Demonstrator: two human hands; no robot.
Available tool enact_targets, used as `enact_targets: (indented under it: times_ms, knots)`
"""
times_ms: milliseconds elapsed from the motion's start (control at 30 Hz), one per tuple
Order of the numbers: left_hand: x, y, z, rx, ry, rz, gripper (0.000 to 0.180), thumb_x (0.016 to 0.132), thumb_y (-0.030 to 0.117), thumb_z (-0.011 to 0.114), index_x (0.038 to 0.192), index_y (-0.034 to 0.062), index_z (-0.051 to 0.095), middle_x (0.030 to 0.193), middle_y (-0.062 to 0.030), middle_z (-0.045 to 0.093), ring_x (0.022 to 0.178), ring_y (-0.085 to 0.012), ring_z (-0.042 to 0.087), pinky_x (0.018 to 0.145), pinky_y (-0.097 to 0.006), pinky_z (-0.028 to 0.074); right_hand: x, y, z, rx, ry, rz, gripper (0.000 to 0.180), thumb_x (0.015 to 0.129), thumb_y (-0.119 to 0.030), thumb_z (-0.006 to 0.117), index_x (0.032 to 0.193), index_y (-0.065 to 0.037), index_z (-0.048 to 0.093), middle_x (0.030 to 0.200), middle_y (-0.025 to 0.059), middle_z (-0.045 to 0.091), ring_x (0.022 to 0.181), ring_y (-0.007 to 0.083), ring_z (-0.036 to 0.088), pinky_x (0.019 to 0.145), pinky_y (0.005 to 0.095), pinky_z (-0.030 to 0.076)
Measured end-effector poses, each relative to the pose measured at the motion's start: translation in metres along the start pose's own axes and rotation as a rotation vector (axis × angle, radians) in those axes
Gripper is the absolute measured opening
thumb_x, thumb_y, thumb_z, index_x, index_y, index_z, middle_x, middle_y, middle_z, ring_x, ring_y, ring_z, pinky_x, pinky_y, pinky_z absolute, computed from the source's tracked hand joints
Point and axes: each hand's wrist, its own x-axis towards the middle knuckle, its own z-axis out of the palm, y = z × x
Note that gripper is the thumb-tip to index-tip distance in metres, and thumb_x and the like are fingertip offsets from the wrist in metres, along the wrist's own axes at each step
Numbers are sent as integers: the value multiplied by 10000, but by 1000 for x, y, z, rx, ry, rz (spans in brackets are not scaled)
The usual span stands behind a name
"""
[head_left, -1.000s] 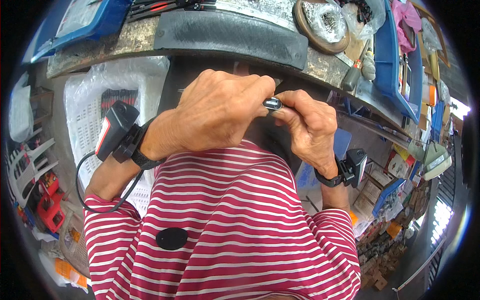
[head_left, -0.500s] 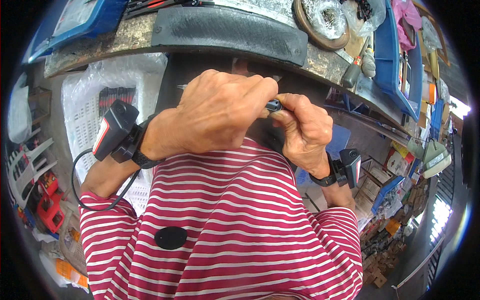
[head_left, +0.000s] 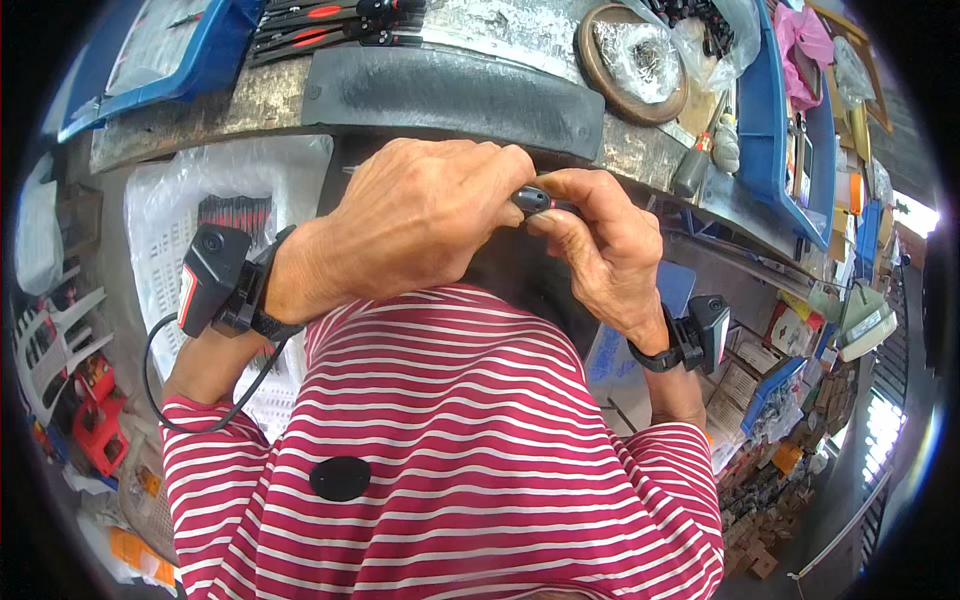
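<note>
In front of my chest, both hands meet at a small black rounded piece (head_left: 533, 199) with holes in its face and a hint of red beside it. My left hand (head_left: 425, 215) is closed round one end, and most of what lies inside that fist is hidden. From the other side, the thumb and index finger of my right hand (head_left: 605, 235) pinch it. Just beyond the hands, a dark curved pad (head_left: 450, 97) covers the bench's near edge. Black-and-red hand tools (head_left: 335, 25) lie in a row on the bench at the far left.
A lined white basket (head_left: 165, 235) holding black-and-red tools stands at left. On the bench (head_left: 640, 150) are a round tray (head_left: 592, 70) of small metal parts and a dark-handled screwdriver (head_left: 692, 168). Blue bins (head_left: 775, 150) flank it. A red stool (head_left: 100, 430) stands lower left.
The hands and the black piece have shifted slightly left, and more of the piece's rounded end shows. With the view tilted up a little, more of the bench tools appear.
</note>
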Motion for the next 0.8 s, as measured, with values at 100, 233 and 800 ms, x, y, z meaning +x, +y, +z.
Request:
enact_targets:
  times_ms: [100, 233, 800]
  knots:
    - [4, -2, -2, 0, 2, 19, 213, 726, 118, 654, 849, 35, 501, 705, -91, 545, 655, -264, 586, 518, -367, 447, 5, 0, -6, -72, -60, -49, 178, 760, 4, 653, 923, 21, 584, 736, 138, 578, 581, 248, 590, 510, 314, 444]
    - [9, -3, -5, -10, -2, 21, 245, 696, 56, 678, 902, -3, 561, 727, -128, 571, 637, -303, 580, 546, -366, 461, 14, 0, -11, -144, -48, -165, 171, 722, 27, 655, 877, 23, 583, 712, 125, 575, 581, 271, 585, 510, 326, 442]
    - [10, 7, -4, -37, -39, 35, 140, 746, 124, 577, 813, 51, 477, 626, -54, 501, 566, -198, 572, 430, -321, 434, 8, -13, -7, -149, -34, -276, 216, 626, 133, 621, 824, 65, 569, 646, 143, 521, 537, 285, 563, 491, 326, 447]
